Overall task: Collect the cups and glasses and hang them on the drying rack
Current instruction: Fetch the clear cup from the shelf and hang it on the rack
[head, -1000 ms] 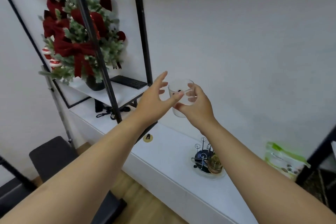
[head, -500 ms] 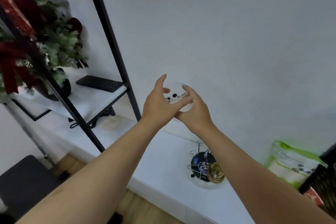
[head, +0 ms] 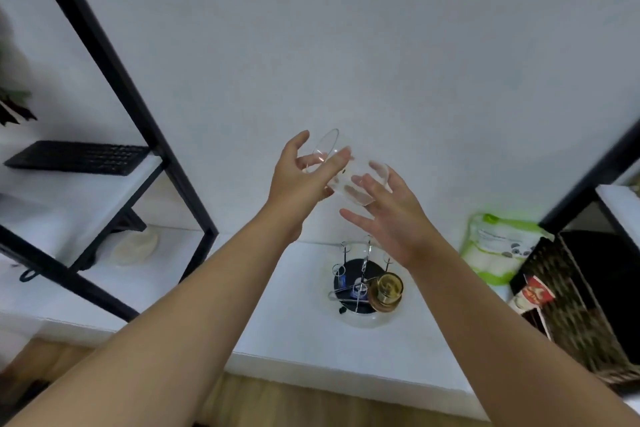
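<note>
- Head view, far left: a black keyboard [head: 78, 158] lies flat on a white shelf [head: 86, 198] framed by a black metal frame [head: 114, 80].
- Left hand [head: 298, 180]: raised in front of the white wall [head: 346, 28], fingers curled around the clear glass [head: 346, 170], thumb up near its rim.
- Clear glass: held in the air, tilted on its side, between both hands and above the drying rack [head: 363, 281].
- Right hand [head: 391, 215]: fingers spread apart, fingertips touching the base end of the glass; whether they grip it cannot be told.
- Drying rack: stands on the white counter [head: 277, 322], thin wire pegs on a round black base, with an amber glass cup [head: 386, 291] hung at its right side.
- Right: a green-and-white package [head: 498, 246] stands beside a dark woven basket [head: 581, 305].
</note>
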`<state>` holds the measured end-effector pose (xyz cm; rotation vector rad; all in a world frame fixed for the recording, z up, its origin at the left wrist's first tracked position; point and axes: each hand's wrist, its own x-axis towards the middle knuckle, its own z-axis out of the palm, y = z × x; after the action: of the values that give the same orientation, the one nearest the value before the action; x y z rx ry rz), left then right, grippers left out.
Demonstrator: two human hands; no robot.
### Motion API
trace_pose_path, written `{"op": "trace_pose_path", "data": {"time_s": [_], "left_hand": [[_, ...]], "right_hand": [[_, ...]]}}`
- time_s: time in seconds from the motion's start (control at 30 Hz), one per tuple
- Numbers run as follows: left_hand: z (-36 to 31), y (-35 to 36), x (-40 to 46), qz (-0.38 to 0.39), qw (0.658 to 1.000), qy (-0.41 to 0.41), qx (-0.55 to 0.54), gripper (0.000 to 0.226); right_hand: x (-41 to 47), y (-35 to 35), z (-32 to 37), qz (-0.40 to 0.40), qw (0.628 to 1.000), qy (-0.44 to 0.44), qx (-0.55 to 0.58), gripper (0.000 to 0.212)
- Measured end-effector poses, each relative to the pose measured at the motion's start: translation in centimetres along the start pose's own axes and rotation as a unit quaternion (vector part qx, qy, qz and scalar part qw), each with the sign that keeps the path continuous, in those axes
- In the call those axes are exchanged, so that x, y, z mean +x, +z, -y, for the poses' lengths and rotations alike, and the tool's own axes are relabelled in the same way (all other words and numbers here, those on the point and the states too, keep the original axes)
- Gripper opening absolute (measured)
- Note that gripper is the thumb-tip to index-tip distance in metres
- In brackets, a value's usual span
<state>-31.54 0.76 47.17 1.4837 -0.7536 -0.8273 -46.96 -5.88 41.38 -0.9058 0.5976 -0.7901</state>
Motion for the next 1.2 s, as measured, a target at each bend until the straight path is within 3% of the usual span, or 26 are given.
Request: {"op": "trace_pose_path", "data": {"time_s": [0.2, 0.3, 0.47, 0.63, 0.9, 1.2], "left_hand": [[5.0, 0.3, 0.0, 0.125, 0.992, -0.02, -0.019, 0.09], [8.2, -0.4, -0.1, 0.161, 0.986, -0.023, 0.024, 0.093], [14.6, -2.2, -0.2, 0.172, 0.982, -0.025, 0.074, 0.077], [22.5, -3.4, -0.4, 0.175, 0.975, -0.022, 0.133, 0.072], [31.5, -2.6, -1.3, 0.208, 0.947, 0.027, 0.245, 0.084], [36.2, -0.2, -0.4, 0.169, 0.947, 0.072, 0.264, 0.086]], "right_hand": [[-2.7, -1.9, -1.9, -0.094, 0.995, -0.037, -0.005, 0.059], [-3.9, -2.9, -3.2, -0.139, 0.986, -0.056, -0.067, 0.063], [-5.0, -5.9, -6.3, -0.206, 0.95, -0.067, -0.226, 0.071], [-4.8, -9.1, -10.9, -0.199, 0.884, -0.063, -0.419, 0.079], [-2.7, -11.8, -17.6, -0.153, 0.828, -0.071, -0.535, 0.083], [-0.6, -13.2, -21.9, -0.119, 0.742, -0.089, -0.654, 0.087]]}}
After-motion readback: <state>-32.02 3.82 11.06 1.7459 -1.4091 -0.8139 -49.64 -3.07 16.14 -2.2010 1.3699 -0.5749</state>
